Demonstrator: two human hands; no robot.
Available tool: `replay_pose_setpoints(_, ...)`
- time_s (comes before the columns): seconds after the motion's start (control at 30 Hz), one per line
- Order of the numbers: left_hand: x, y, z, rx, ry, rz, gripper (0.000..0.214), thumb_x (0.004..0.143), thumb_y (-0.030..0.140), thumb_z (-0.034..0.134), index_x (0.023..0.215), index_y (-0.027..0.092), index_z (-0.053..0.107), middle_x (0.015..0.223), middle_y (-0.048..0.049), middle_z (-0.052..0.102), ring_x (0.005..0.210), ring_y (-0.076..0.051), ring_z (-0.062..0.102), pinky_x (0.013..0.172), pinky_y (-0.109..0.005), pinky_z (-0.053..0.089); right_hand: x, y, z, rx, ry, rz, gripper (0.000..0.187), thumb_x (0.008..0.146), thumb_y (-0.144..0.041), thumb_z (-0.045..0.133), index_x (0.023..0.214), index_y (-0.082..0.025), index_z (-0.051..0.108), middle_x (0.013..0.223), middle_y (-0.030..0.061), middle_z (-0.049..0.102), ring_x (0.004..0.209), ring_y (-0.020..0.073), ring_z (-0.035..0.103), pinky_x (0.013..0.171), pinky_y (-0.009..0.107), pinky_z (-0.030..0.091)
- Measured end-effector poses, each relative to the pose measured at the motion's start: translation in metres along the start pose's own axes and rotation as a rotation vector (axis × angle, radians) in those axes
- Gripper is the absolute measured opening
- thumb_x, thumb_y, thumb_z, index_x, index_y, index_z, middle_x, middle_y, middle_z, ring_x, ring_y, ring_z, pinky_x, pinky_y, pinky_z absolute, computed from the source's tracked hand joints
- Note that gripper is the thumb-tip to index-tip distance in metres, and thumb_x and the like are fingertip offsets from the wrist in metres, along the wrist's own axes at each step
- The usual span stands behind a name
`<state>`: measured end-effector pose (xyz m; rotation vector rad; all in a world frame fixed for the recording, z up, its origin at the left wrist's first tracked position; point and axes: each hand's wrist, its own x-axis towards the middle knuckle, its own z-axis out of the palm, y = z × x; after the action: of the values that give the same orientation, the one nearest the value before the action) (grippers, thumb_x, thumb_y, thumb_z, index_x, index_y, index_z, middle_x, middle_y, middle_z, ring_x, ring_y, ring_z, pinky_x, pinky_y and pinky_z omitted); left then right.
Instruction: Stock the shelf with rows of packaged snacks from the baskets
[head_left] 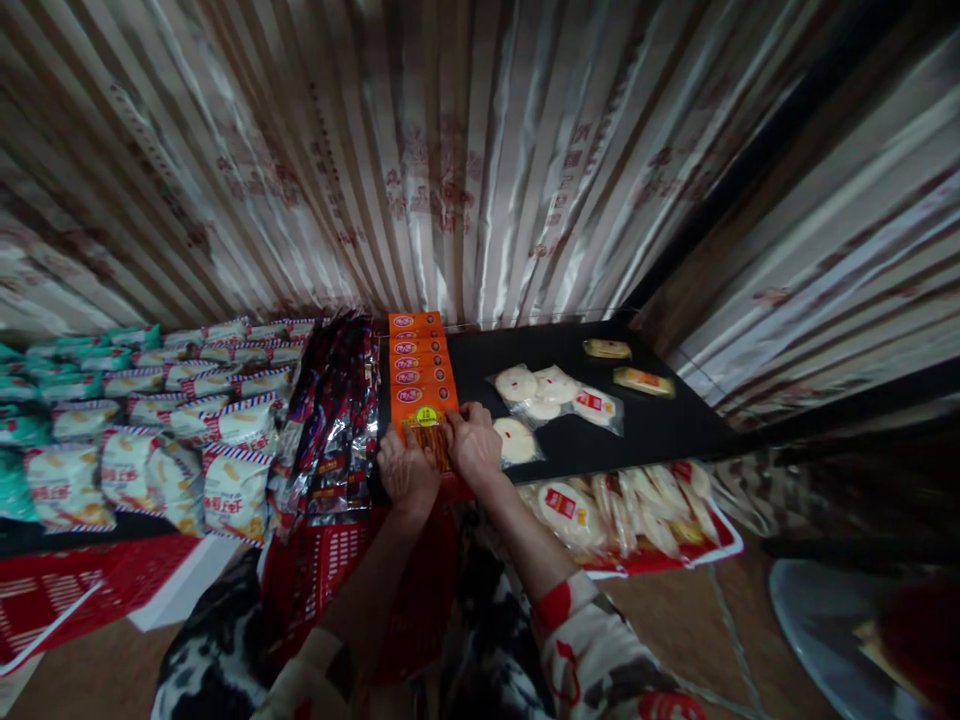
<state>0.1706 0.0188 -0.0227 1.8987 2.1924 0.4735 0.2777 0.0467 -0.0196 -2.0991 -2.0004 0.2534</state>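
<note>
1. Grip: the left hand and right hand sit on either side of the front orange packet, fingers touching it; whether they pinch it or merely press cannot be told.
2. That packet lies on the black counter, at the near end of a column of overlapping orange packets, its round yellow label facing up.
3. Light, even pressure from both sides should hold it square to the column; pushing harder with one hand could skew it.
4. Working by the edges looks wiser than leaning on the middle, where brownish contents seem to show and might crush.
5. The left hand is close to the dark shiny packets, so keeping those fingers tucked in would avoid disturbing them.
6. At the right, a red basket with a white rim holds wrapped pale rounds, several standing on edge.
7. More clear packets with white rounds lie on the counter, beyond the right hand.
8. Another red basket is below the counter's left part; its contents are hidden.
9. Striped-edged snack bags stand in rows, plump and apparently sealed, beside teal bags.
</note>
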Motion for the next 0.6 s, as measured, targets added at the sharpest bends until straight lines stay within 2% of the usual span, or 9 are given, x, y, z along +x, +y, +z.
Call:
replay_pose_setpoints(0.17,0.001,0.004,-0.002,-0.106,-0.022,-0.007,0.046,0.079,0.019,0.046,0.123,0.008,0.047,0.132,-0.0200,0.045,0.126,-0.033,0.032,0.104,-0.048,0.024,-0.002,-0.001,0.002,-0.035,0.014,-0.033,0.035,0.091,-0.033,0.036,0.117,-0.021,0.058,0.107,0.0124,0.054,0.097,0.0238,0.044,0.080,0.032,0.039)
replay_pose_setpoints(0.27,-0.007,0.003,-0.009,-0.301,0.033,0.031,0.047,0.079,0.016,0.045,0.126,0.011,0.046,0.136,-0.0169,0.043,0.133,-0.029,0.023,0.108,-0.045,0.018,-0.008,-0.005,-0.002,0.020,0.118,-0.047,0.036,0.091,-0.031,0.037,0.117,-0.019,0.058,0.111,0.0125,0.055,0.101,0.0246,0.044,0.083,0.033,0.038)
replay_pose_setpoints(0.37,-0.032,-0.008,-0.017,-0.549,0.060,0.151,0.038,0.082,0.016,0.040,0.117,0.018,0.055,0.127,-0.0114,0.052,0.127,-0.025,0.035,0.107,-0.038,0.023,-0.026,-0.014,-0.013,0.152,0.222,-0.131,0.037,0.093,-0.031,0.032,0.119,-0.016,0.055,0.112,0.0112,0.057,0.103,0.0233,0.047,0.088,0.032,0.037)
replay_pose_setpoints(0.43,-0.059,-0.024,-0.016,-0.666,-0.016,0.185,0.030,0.082,0.017,0.042,0.103,0.021,0.063,0.110,-0.0086,0.061,0.113,-0.024,0.047,0.104,-0.035,0.029,-0.046,-0.021,-0.020,0.250,0.175,-0.199,0.037,0.094,-0.030,0.029,0.117,-0.015,0.054,0.110,0.0100,0.060,0.100,0.0207,0.052,0.087,0.030,0.038)
replay_pose_setpoints(0.5,-0.086,-0.048,-0.008,-0.763,-0.106,0.036,0.023,0.080,0.017,0.046,0.089,0.023,0.066,0.099,-0.0070,0.063,0.104,-0.023,0.052,0.100,-0.036,0.033,-0.070,-0.029,-0.020,0.305,0.020,-0.287,0.035,0.094,-0.029,0.028,0.113,-0.017,0.054,0.109,0.0082,0.062,0.096,0.0179,0.057,0.085,0.027,0.040)
replay_pose_setpoints(0.53,-0.098,-0.061,-0.001,-0.827,-0.161,-0.101,0.019,0.079,0.018,0.048,0.085,0.023,0.066,0.096,-0.0066,0.063,0.102,-0.023,0.053,0.098,-0.036,0.035,-0.082,-0.032,-0.017,0.301,-0.102,-0.357,0.034,0.094,-0.029,0.029,0.111,-0.018,0.056,0.109,0.0074,0.063,0.096,0.0171,0.058,0.085,0.026,0.040)
replay_pose_setpoints(0.6,-0.114,-0.089,0.014,-1.008,-0.305,-0.481,0.012,0.077,0.017,0.055,0.077,0.022,0.065,0.087,-0.0060,0.063,0.098,-0.023,0.055,0.095,-0.036,0.038,-0.101,-0.038,-0.001,0.220,-0.397,-0.496,0.030,0.093,-0.026,0.033,0.106,-0.020,0.059,0.103,0.0060,0.066,0.093,0.0171,0.061,0.081,0.025,0.042)
